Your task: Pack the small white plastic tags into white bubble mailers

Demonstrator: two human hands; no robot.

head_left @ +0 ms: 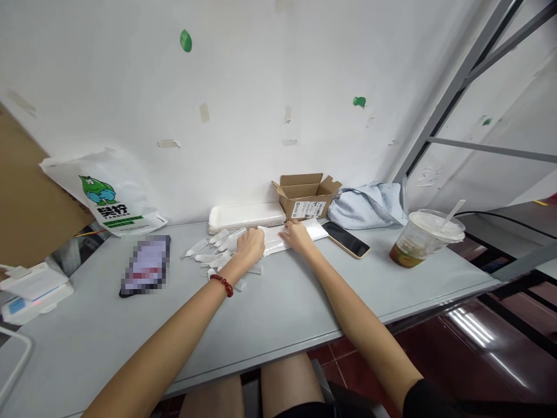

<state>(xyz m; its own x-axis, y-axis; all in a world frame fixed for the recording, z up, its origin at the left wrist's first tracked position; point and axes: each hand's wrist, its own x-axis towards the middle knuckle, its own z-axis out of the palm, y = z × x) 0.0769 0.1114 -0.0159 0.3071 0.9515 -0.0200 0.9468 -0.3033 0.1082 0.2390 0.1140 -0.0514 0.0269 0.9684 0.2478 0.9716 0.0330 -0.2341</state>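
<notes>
A long, flat white packet point(318, 229) lies on the table in front of me, stretched between my hands. My left hand point(251, 246) is closed in a pinch at the packet's left end, with its fingertips partly hidden. Farther along the packet, my right hand point(297, 235) grips it with thumb and fingers. Several small clear-wrapped pieces point(217, 248) are scattered beside and under my left hand; what is inside the wraps is too small to tell. Just behind the packet sits a stack of long white trays point(243, 215).
An open cardboard box point(307, 200) stands against the wall. On the right are a phone point(347, 239), a light blue cloth bag point(369, 204) and a drink cup with straw point(424, 238). At left lie a blurred-out flat object point(145, 266), a white printed bag point(113, 191) and white devices point(37, 293).
</notes>
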